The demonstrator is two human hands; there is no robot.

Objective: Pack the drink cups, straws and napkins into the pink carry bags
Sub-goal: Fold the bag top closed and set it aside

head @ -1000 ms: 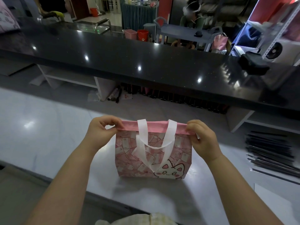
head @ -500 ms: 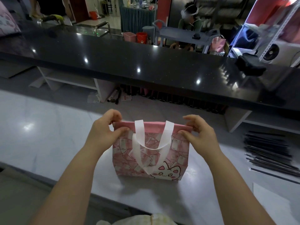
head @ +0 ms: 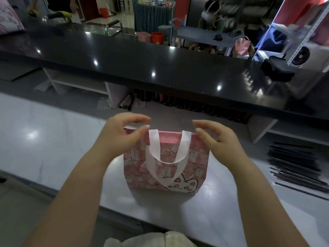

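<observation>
Currently both grips released: left hand and right hand spread-fingered at pink carry bag rim. Risk: unsupported soft bag slumps or topples on worktop, mouth closing.

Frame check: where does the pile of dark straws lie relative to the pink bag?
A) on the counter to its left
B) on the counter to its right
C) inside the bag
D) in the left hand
B: the dark straws lie piled on the white counter near the right edge, apart from the pink bag.
</observation>
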